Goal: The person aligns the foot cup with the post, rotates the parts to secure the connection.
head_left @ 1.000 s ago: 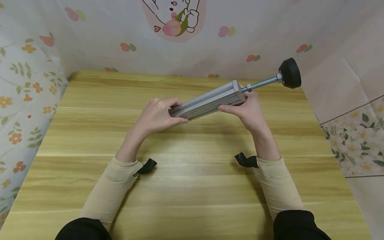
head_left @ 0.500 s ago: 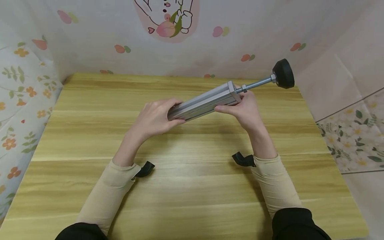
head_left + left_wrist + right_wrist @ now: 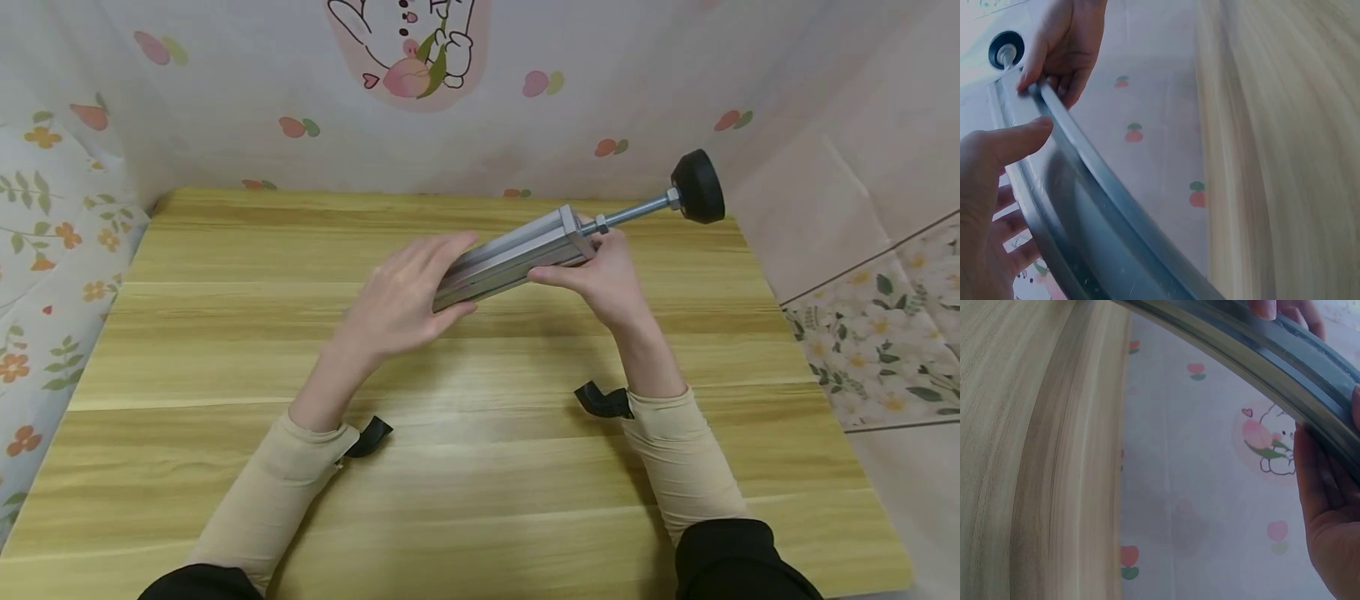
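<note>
Both hands hold up a silver aluminium profile [image 3: 517, 254] above the table, tilted with its right end higher. From that end sticks a threaded rod [image 3: 637, 212] with nuts, tipped by a black levelling foot [image 3: 697, 187]. My left hand [image 3: 390, 300] is around the lower left part, thumb along one face and fingers on the opposite side, as the left wrist view shows. Near the rod end, my right hand [image 3: 611, 283] grips the profile from below, its thumb on the near face. In the right wrist view the profile [image 3: 1260, 362] passes over the right palm.
A wood-grain table [image 3: 480, 467] lies beneath the hands. Behind it hangs a white cloth [image 3: 225, 100] with fruit and rabbit prints, and floral cloth borders the left side. Black wrist mounts [image 3: 603, 400] stick out from both beige sleeves.
My left hand has shifted along the profile toward the rod end, its upper fingers straighter and more lifted. The right hand keeps its grip. The head view has shifted slightly.
</note>
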{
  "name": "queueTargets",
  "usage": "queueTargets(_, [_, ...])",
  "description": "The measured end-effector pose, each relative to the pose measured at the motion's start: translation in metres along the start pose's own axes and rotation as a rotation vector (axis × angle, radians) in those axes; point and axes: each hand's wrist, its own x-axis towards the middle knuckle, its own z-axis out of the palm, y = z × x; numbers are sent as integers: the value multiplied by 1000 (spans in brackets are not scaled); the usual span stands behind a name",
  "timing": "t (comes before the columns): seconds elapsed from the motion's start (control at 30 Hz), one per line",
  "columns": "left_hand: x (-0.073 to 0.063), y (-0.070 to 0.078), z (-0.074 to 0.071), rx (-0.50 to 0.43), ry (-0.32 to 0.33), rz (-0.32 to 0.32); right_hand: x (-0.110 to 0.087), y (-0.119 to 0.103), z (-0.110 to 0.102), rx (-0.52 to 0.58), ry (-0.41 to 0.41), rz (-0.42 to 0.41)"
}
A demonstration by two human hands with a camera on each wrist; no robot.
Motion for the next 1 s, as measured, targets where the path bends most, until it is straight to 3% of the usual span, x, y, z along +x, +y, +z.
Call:
queueTargets(0.43, [6,10,8,24,66,44,2,-3,0,18,-17,-17])
queueTargets(1.0, [18,24,23,75,124,56,1,-1,0,20,-16,-22])
